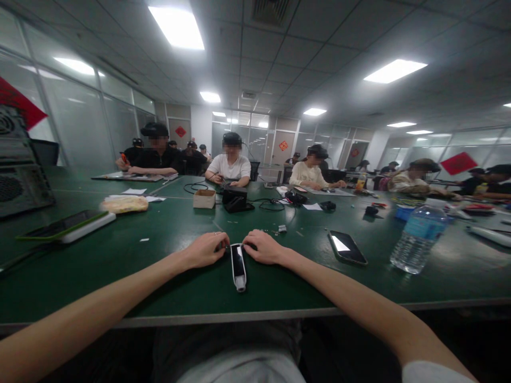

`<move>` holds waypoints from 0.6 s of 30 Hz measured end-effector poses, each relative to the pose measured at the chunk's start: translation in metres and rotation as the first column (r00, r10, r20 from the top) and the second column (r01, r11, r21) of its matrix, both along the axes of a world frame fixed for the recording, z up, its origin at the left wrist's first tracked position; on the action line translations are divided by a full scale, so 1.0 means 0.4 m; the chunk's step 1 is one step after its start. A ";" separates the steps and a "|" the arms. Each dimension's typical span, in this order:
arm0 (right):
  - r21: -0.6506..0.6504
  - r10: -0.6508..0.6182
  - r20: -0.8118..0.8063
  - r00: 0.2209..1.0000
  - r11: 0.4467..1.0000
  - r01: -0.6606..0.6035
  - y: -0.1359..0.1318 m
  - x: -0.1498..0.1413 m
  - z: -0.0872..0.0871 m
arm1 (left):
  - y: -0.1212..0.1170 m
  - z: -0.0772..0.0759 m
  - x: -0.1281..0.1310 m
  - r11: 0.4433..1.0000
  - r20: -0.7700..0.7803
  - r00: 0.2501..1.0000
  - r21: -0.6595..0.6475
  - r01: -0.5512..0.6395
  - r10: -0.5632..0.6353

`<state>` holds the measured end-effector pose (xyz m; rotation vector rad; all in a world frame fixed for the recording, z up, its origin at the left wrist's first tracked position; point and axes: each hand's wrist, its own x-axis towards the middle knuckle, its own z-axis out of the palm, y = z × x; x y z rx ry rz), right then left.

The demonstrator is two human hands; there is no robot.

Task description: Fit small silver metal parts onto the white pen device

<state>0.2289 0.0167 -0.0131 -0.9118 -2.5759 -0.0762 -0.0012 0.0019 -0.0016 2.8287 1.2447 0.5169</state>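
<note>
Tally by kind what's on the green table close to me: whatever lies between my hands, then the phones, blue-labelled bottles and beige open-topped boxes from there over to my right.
White-edged handheld device: 1
Dark-screened phone: 1
Blue-labelled bottle: 1
Beige open-topped box: 1
Total: 4

The surface [167, 287] is smooth and green, with a soft gloss that mirrors the ceiling lights. The water bottle [419, 236] is clear, shiny plastic, ribbed low down. The phone [347, 247] has a glossy dark face, as does the white-edged device [238, 266]. The small open box [204, 199] looks matt, like cardboard.
</note>
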 end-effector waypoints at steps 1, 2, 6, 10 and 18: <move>-0.002 0.003 -0.003 1.000 1.000 -0.003 0.001 0.000 -0.001 | 0.001 -0.001 0.000 1.000 0.005 1.000 0.001 0.002 -0.002; -0.003 0.008 -0.007 1.000 1.000 -0.008 0.002 0.000 -0.002 | 0.001 -0.002 0.001 1.000 0.011 1.000 0.001 0.005 -0.005; -0.004 0.014 -0.011 1.000 1.000 -0.014 0.005 0.002 -0.004 | 0.001 -0.002 0.001 1.000 0.022 1.000 -0.009 0.011 -0.010; -0.017 0.012 -0.006 1.000 1.000 -0.012 0.002 0.002 -0.001 | -0.004 0.005 0.003 1.000 0.009 1.000 -0.030 0.002 -0.002; -0.020 0.082 0.010 0.997 0.996 -0.082 0.014 0.021 0.017 | -0.007 0.011 0.005 0.998 0.005 1.000 -0.059 0.005 -0.005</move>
